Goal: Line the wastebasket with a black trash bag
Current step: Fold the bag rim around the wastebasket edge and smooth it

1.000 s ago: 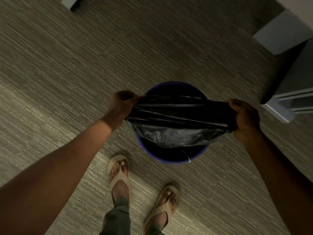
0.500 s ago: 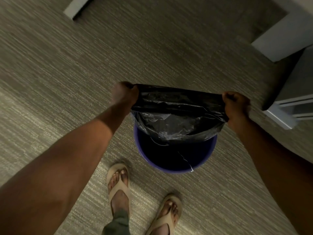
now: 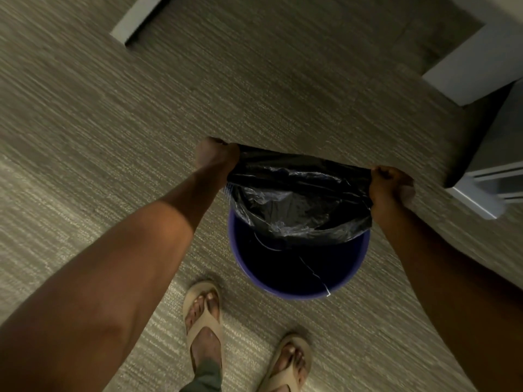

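both hands, left and right, clenched on the bag, have carried its stretched mouth to the bin's far edge; hooking that rim looks next.

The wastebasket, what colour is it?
The wastebasket is blue-purple, seen best on its near rim in the head view.

Far rim of wastebasket hidden under black trash bag. Fingers of both hands buried in bag folds. Right cabinet cut by frame edge.
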Available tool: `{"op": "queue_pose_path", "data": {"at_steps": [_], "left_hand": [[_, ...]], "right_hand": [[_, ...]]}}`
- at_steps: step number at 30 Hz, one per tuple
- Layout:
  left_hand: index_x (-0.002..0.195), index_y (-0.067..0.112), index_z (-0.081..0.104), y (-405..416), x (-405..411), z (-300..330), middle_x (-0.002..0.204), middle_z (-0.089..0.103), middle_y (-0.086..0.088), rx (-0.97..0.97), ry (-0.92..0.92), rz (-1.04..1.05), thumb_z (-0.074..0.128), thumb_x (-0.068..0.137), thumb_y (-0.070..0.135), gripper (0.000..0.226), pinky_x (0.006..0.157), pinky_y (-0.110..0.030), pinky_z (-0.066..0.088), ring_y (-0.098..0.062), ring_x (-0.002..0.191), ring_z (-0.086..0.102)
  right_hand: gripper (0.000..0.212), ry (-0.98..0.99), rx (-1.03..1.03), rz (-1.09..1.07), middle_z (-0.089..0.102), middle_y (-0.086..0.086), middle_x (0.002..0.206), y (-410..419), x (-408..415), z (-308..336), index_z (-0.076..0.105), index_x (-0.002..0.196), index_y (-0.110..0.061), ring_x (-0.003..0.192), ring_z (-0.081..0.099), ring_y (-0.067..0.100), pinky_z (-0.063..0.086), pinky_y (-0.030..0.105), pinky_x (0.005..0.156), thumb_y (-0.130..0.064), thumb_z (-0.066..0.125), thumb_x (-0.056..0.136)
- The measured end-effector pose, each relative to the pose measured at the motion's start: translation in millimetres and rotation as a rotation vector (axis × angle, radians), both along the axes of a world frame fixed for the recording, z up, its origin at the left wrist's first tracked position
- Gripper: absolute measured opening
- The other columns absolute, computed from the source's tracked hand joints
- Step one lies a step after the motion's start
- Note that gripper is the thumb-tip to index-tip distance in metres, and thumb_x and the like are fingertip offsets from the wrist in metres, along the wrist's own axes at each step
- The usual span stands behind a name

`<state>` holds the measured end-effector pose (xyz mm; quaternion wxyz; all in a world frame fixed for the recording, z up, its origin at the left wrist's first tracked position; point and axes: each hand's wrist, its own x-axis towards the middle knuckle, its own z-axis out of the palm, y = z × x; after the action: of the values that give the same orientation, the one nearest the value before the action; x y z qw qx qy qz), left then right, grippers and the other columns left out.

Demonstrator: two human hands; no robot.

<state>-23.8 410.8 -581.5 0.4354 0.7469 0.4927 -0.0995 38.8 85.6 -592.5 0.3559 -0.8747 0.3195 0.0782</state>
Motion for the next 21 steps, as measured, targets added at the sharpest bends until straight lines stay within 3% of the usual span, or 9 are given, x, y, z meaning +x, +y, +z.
{"op": "queue_pose_path", "data": {"at_steps": [3,5,10,11,14,15,17,19,21], "left_hand": [[0.1,0.007,0.073,0.2,-4.9,-3.0,0.102,0.071,-0.012,-0.049,0.082,-0.042,0.068,0.085,0.029,0.027,0.088,-0.041,0.062,-0.028,0.097,0.07],[0.099,0.006,0.069,2.0,-13.6,-7.6,0.104,0.069,-0.014,-0.153,0.228,-0.12,0.066,0.09,0.031,0.027,0.091,-0.041,0.061,-0.029,0.097,0.069],[0.077,0.008,0.066,-1.1,-42.3,0.2,0.066,0.07,-0.008,-0.657,0.254,-0.1,0.058,0.102,0.024,0.031,0.043,-0.021,0.055,-0.015,0.046,0.067],[0.081,0.006,0.071,1.3,-48.3,0.0,0.069,0.075,-0.009,-0.741,0.204,-0.029,0.064,0.098,0.033,0.033,0.049,-0.024,0.059,-0.016,0.051,0.071],[0.127,0.009,0.069,9.6,-62.9,-7.9,0.129,0.07,-0.019,-0.841,0.11,0.1,0.076,0.076,0.065,0.076,0.101,-0.047,0.057,-0.031,0.11,0.073],[0.136,0.014,0.062,7.4,-67.4,-12.3,0.142,0.062,-0.019,-0.738,0.071,0.125,0.076,0.072,0.07,0.087,0.107,-0.05,0.052,-0.031,0.121,0.067],[0.143,0.024,0.052,-3.6,-79.7,-7.3,0.149,0.049,-0.012,-0.168,-0.075,-0.016,0.071,0.078,0.069,0.082,0.108,-0.046,0.049,-0.027,0.13,0.055],[0.139,0.028,0.056,-18.9,-92.6,8.3,0.144,0.051,-0.008,0.369,-0.316,-0.441,0.062,0.089,0.06,0.059,0.106,-0.045,0.045,-0.029,0.132,0.049],[0.131,0.026,0.066,-35.5,-105.3,22.3,0.134,0.061,-0.006,0.545,-0.489,-0.811,0.059,0.093,0.05,0.045,0.104,-0.049,0.041,-0.034,0.129,0.05]], "right_hand": [[0.016,0.051,-0.006,0.061,0.073,0.003,0.097,-4.5,0.2,-1.3,0.072,0.082,-0.017,0.087,0.068,0.022,0.057,0.033,0.081,-0.028,0.066,0.092],[0.036,0.261,0.033,0.14,0.078,0.012,0.103,-20.1,-0.3,-18.1,0.075,0.084,-0.009,0.091,0.073,0.029,0.061,0.047,0.089,-0.044,0.069,0.079],[0.084,0.464,0.221,-0.04,0.068,0.015,0.118,-24.8,-18.7,1.0,0.062,0.127,-0.003,0.107,0.069,0.035,0.056,0.051,0.099,-0.074,0.06,0.082],[0.084,0.427,0.192,-0.056,0.066,0.015,0.122,-22.9,-23.2,9.2,0.06,0.13,-0.004,0.113,0.066,0.035,0.054,0.05,0.102,-0.075,0.053,0.087],[0.069,0.023,-0.157,0.193,0.054,0.018,0.145,-25.1,-47.5,30.3,0.054,0.143,-0.011,0.132,0.052,0.036,0.047,0.047,0.105,-0.062,0.046,0.098],[0.06,-0.176,-0.234,0.322,0.055,0.017,0.145,-22.0,-59.6,41.1,0.055,0.141,-0.013,0.132,0.051,0.035,0.047,0.044,0.101,-0.055,0.052,0.098],[0.046,-0.481,-0.295,0.65,0.062,0.015,0.134,-16.0,-79.8,56.2,0.063,0.131,-0.01,0.125,0.053,0.031,0.045,0.038,0.093,-0.04,0.066,0.095],[0.044,-0.522,-0.268,0.957,0.065,0.013,0.127,-9.4,-96.5,59.3,0.066,0.127,-0.007,0.123,0.056,0.03,0.047,0.04,0.097,-0.031,0.072,0.09],[0.052,-0.403,-0.341,1.159,0.067,0.012,0.125,-5.0,-107.9,53.4,0.064,0.131,-0.009,0.128,0.056,0.034,0.045,0.051,0.104,-0.031,0.069,0.085]]}}
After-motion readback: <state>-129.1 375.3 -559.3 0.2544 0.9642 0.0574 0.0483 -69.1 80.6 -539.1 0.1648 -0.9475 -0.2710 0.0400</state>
